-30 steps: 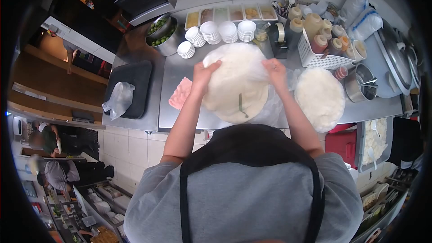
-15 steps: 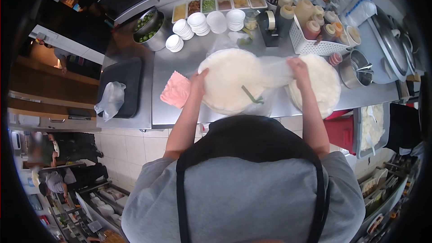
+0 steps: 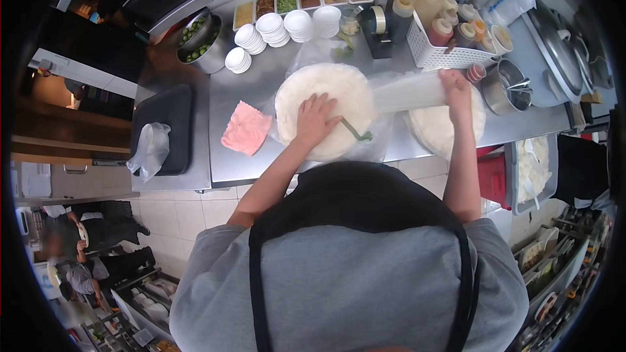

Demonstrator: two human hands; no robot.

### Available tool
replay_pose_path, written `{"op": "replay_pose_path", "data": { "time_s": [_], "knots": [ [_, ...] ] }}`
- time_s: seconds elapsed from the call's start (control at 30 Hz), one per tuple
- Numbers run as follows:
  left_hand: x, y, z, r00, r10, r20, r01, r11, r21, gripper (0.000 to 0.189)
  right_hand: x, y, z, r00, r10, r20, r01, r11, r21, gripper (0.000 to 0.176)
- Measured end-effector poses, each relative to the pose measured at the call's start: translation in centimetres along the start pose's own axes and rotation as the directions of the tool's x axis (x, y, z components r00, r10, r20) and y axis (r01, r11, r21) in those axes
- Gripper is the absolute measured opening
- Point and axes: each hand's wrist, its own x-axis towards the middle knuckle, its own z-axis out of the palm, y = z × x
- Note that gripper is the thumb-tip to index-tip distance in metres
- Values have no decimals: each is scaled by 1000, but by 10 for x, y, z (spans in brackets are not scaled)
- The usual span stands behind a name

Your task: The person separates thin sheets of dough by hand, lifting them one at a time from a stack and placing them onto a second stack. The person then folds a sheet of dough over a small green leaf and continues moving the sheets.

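A thick stack of large round white flatbreads (image 3: 352,85) lies on the steel counter, partly wrapped in clear plastic. My left hand (image 3: 317,119) rests flat on top of it with the fingers spread. Beside those fingers, a green strip (image 3: 357,132) lies over the stack and plastic. Out to the right, my right hand (image 3: 454,85) grips the end of the clear plastic bag (image 3: 411,93), which is stretched sideways from the stack. Below that hand sits a second stack of flatbreads (image 3: 433,127), partly hidden by my forearm. A pink cloth (image 3: 246,128) lies left of the first stack.
Stacked white dishes (image 3: 272,26) and a row of topping trays (image 3: 287,3) line the back. A tape dispenser (image 3: 376,32), a white basket of sauce bottles (image 3: 443,49) and a steel pot (image 3: 505,85) stand right. A black tray (image 3: 175,104) sits left.
My left hand has moved from the stack's left edge onto its top and flattened. My right hand has moved right, pulling the plastic tauter. The whole view has shifted slightly.
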Motion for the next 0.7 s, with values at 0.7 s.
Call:
{"op": "replay_pose_path", "data": {
  "time_s": [0.7],
  "knots": [
    [47, 50, -20, 982, 65, 178, -23, 973, -228, 64, -35, -129, -70, 945, -234, 227, 265, 957, -119, 13]
  ]
}}
